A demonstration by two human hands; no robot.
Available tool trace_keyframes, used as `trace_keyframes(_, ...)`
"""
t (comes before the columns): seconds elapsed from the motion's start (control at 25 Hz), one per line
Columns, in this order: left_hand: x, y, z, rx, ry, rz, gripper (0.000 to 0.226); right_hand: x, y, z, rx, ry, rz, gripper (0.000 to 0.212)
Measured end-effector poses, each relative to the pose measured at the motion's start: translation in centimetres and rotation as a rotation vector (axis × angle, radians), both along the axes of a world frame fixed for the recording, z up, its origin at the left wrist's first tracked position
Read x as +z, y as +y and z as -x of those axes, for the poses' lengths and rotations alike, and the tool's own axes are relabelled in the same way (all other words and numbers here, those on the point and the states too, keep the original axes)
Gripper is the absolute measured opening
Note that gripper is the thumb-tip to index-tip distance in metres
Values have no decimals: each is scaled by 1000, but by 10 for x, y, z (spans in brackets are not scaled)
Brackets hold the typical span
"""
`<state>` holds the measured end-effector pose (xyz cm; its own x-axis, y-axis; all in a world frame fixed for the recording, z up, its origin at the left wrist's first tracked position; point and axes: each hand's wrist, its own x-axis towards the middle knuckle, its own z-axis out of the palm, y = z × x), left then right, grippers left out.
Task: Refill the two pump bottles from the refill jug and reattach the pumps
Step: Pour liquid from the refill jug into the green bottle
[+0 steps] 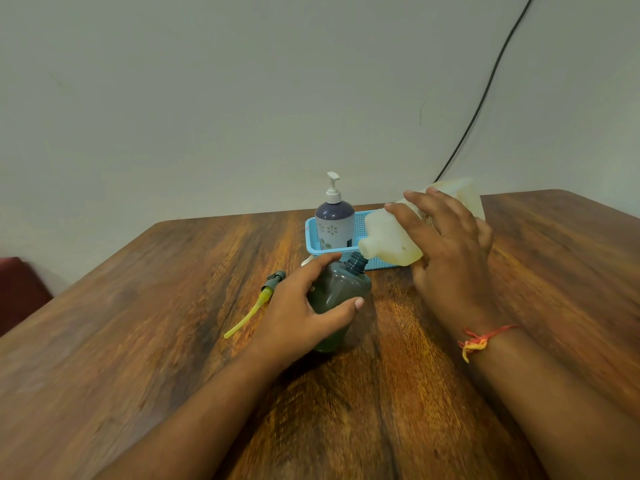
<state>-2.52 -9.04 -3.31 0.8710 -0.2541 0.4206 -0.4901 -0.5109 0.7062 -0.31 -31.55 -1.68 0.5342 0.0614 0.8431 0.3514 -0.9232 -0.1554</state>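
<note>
A dark green bottle stands open on the wooden table, tilted a little to the right, with my left hand wrapped around its body. My right hand grips the whitish refill jug, tipped to the left so its spout sits just above the bottle's neck. The bottle's grey pump with a yellow tube lies on the table left of my left hand. A purple-and-white pump bottle, its pump attached, stands in a blue basket behind.
A small white piece lies on the table beside the basket's near left corner. A black cable runs down the wall behind the jug. A dark red seat shows at the left edge.
</note>
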Motion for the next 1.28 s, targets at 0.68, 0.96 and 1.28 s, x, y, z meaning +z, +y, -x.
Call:
trace_keyframes(0.68, -4, 2, -2, 4, -11, -6, 69, 1, -1, 2, 4, 6, 19, 97)
trace_keyframes(0.96, -4, 2, -2, 0, -28, 1, 71, 2, 1, 3, -2, -6, 32, 94)
trace_keyframes(1.28, -5, 2, -3, 9, -17, -6, 72, 4, 1, 5, -9, -21, 49, 90)
